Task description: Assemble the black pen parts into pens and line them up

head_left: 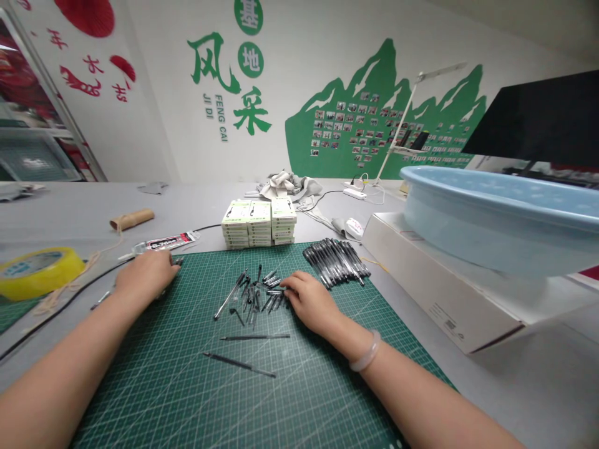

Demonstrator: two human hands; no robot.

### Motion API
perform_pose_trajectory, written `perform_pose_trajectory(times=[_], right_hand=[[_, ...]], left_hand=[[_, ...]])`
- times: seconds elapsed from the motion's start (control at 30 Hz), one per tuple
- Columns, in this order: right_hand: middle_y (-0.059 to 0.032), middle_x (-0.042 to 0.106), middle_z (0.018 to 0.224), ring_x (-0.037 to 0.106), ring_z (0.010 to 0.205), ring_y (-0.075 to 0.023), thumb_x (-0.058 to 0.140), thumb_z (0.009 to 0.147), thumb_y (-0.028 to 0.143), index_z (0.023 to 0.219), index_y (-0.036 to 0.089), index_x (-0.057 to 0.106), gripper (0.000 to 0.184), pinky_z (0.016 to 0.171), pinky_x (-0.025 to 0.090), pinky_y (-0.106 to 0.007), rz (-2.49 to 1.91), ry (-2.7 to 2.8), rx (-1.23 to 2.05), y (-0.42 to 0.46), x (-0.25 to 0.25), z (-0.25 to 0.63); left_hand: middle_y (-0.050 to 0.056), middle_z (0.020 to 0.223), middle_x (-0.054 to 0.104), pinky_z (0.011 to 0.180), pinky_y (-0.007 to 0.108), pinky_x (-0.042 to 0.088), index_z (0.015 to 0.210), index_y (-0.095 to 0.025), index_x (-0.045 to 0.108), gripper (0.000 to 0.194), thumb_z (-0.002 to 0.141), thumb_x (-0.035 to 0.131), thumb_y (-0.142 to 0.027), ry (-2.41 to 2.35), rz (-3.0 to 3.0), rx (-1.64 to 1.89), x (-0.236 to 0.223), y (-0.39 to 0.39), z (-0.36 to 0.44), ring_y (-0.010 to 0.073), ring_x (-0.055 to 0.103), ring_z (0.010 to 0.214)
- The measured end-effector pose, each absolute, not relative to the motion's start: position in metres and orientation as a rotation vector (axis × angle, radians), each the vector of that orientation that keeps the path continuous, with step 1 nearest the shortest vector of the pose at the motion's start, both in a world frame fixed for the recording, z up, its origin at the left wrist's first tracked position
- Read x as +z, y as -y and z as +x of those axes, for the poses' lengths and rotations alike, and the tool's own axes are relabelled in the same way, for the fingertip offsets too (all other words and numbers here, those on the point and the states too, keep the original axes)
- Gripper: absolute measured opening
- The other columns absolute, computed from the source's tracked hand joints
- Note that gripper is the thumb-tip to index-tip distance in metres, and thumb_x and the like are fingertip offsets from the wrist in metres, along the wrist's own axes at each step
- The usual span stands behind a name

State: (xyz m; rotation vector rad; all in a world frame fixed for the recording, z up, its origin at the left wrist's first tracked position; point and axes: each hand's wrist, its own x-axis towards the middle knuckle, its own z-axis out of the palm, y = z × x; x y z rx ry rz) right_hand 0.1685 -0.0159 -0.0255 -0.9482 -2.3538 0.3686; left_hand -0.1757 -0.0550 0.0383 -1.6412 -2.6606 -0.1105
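Two hands (148,274) (312,300) stretch forward, the right at pen parts (253,295)

The left hand (148,274) reaches to eleven o'clock, fingers (169,269) curled. The right hand (312,303) sits at twelve, fingers (292,282) bent, its forearm (421,388) slanting back toward four o'clock.

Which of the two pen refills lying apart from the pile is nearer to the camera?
The slanting pen refill, its right end lower in the picture; the other refill lies almost level, closer to the pile of pen parts.
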Motion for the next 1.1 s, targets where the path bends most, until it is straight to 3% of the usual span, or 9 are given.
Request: perform_pose_trajectory(times=[0.23,0.37,0.43,0.57,0.67,0.77,0.87,1.1], right_hand=[[-0.0078,0.065,0.102,0.06,0.096,-0.0191,0.053,0.091,0.014,0.103,0.018,0.068,0.02,0.088,0.048,-0.032,-0.947,2.274,0.362,0.016,-0.022,0.17],[-0.0075,0.067,0.1,0.061,0.093,-0.0184,0.053,0.091,0.013,0.104,0.017,0.068,0.02,0.087,0.048,-0.033,-0.878,2.119,0.458,0.021,-0.017,0.168],[-0.006,0.068,0.101,0.062,0.092,-0.0176,0.055,0.09,0.016,0.104,0.019,0.068,0.02,0.087,0.048,-0.033,-0.849,2.003,0.618,0.025,-0.014,0.164],[-0.0033,0.069,0.091,0.063,0.077,-0.0153,0.06,0.088,0.027,0.106,0.021,0.066,0.02,0.073,0.053,-0.031,-0.797,1.695,1.221,0.034,-0.009,0.155],[-0.0016,0.066,0.083,0.06,0.069,-0.0139,0.063,0.084,0.036,0.1,0.02,0.064,0.022,0.064,0.053,-0.028,-0.695,1.479,1.54,0.04,-0.004,0.151],[0.0008,0.06,0.077,0.057,0.066,-0.0116,0.067,0.081,0.04,0.084,0.019,0.061,0.022,0.059,0.05,-0.024,-0.644,1.376,1.615,0.044,-0.001,0.149],[0.0014,0.059,0.074,0.055,0.065,-0.0105,0.068,0.08,0.042,0.074,0.018,0.056,0.028,0.061,0.048,-0.023,-0.675,1.277,1.597,0.045,0.0,0.15],[-0.0004,0.065,0.073,0.061,0.06,-0.0118,0.061,0.084,0.051,0.082,0.019,0.051,0.034,0.059,0.051,-0.026,-0.753,1.166,1.592,0.036,-0.003,0.155]], left_hand=[[0.027,0.104,0.068,0.067,0.043,0.048,0.079,-0.012,0.064,0.023,0.078,0.056,-0.033,2.769,-1.511,-0.049,0.022,0.048,-0.176,0.0424,0.064,0.095],[0.016,0.088,0.071,0.066,0.038,0.045,0.075,-0.014,0.065,0.029,0.08,0.052,-0.04,2.707,-1.616,-0.138,0.038,0.049,-0.16,0.0351,0.065,0.085],[0.009,0.073,0.069,0.065,0.033,0.042,0.072,-0.017,0.067,0.032,0.081,0.051,-0.043,2.597,-1.823,-0.393,0.05,0.052,-0.135,0.0294,0.063,0.077],[0.003,0.071,0.07,0.06,0.028,0.04,0.078,-0.02,0.071,0.033,0.078,0.056,-0.05,2.531,-2.268,-1.011,0.059,0.065,-0.063,0.0223,0.061,0.069],[0.001,0.069,0.07,0.06,0.028,0.04,0.073,-0.021,0.071,0.03,0.077,0.061,-0.049,2.44,-2.51,-1.164,0.051,0.078,-0.02,0.0212,0.062,0.068],[0.002,0.076,0.073,0.066,0.028,0.043,0.074,-0.022,0.072,0.029,0.08,0.06,-0.048,2.313,-2.649,-1.247,0.042,0.084,-0.007,0.0216,0.065,0.073],[0.001,0.072,0.072,0.063,0.028,0.042,0.078,-0.024,0.072,0.031,0.083,0.055,-0.049,2.281,-2.704,-1.087,0.041,0.08,-0.016,0.021,0.064,0.069],[0.005,0.079,0.072,0.059,0.028,0.037,0.075,-0.024,0.067,0.014,0.075,0.061,-0.037,2.327,-2.502,-0.318,0.033,0.073,-0.039,0.0243,0.065,0.074]])
